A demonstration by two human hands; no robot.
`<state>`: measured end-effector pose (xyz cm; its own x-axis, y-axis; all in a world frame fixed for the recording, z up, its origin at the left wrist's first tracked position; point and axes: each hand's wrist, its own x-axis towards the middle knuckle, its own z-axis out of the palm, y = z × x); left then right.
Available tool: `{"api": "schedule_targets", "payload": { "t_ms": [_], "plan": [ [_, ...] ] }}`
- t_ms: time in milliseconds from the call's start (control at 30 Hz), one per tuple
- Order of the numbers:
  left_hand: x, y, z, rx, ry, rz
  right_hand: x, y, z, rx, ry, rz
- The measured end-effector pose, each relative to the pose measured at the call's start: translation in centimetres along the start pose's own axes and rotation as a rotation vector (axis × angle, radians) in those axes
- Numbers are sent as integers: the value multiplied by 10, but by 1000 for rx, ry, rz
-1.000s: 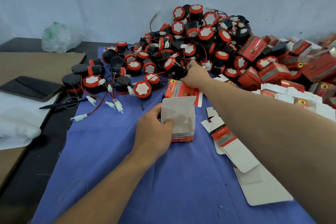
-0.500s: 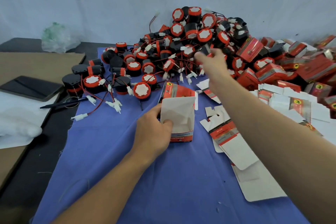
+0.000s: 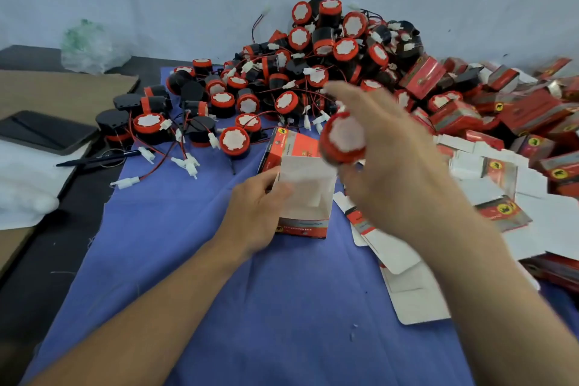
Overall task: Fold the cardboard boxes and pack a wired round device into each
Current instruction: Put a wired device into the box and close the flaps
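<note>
Round device [image 3: 344, 142] now lifted clear of the heap [image 3: 313, 72], carried back above the open box [image 3: 304, 197]; insertion judged next. Right hand [image 3: 398, 160] raised, palm down, fingers curled shut around the device. Left hand [image 3: 260, 213] resting on the blue cloth [image 3: 250, 307], fingers clasping the box's left wall, steadying it upright.

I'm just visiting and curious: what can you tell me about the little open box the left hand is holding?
The open cardboard box stands upright on the blue cloth, top flaps raised, its plain white inside showing. A red printed band runs along its lower front. The left hand grips its left side. The right hand holds a round device just above its far right corner.
</note>
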<state>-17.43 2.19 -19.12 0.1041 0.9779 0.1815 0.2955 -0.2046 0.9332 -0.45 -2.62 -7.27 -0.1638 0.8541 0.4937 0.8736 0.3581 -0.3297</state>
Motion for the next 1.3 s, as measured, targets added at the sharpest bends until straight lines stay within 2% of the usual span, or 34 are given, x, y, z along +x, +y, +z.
{"api": "schedule_targets", "payload": {
  "t_ms": [67,133,333,467,600,833,900,1000,1067,1167,1233,1300],
  "plan": [
    [1,-5,0,-19,-11,47,-13,-14,22,21,-103,-26],
    [3,-11,0,-9,-10,86,-22,-15,37,5,-109,-41],
    [-1,-11,-2,114,-8,31,-30,-3,57,-40,22,-52],
    [2,-13,1,-116,-26,-33,-38,3,73,-71,119,-80],
    [2,-4,-1,-169,-54,-19,-41,-1,85,-53,206,-88],
    [2,-12,-9,-322,-180,-58,-38,3,82,66,-23,46],
    [3,-13,-10,-241,-226,-34,-38,9,77,90,-70,76],
    [2,-11,-7,-39,-212,76,-41,21,63,54,-139,143],
    [0,-9,-4,20,-205,102,-42,28,55,20,-105,169],
    [-2,-4,-1,38,-176,106,-39,30,43,-137,-88,173],
    [-4,-3,-1,59,-167,113,-38,29,37,-272,-131,228],
    [-6,-2,-2,73,-159,124,-37,27,32,-334,-99,274]
  ]
}}
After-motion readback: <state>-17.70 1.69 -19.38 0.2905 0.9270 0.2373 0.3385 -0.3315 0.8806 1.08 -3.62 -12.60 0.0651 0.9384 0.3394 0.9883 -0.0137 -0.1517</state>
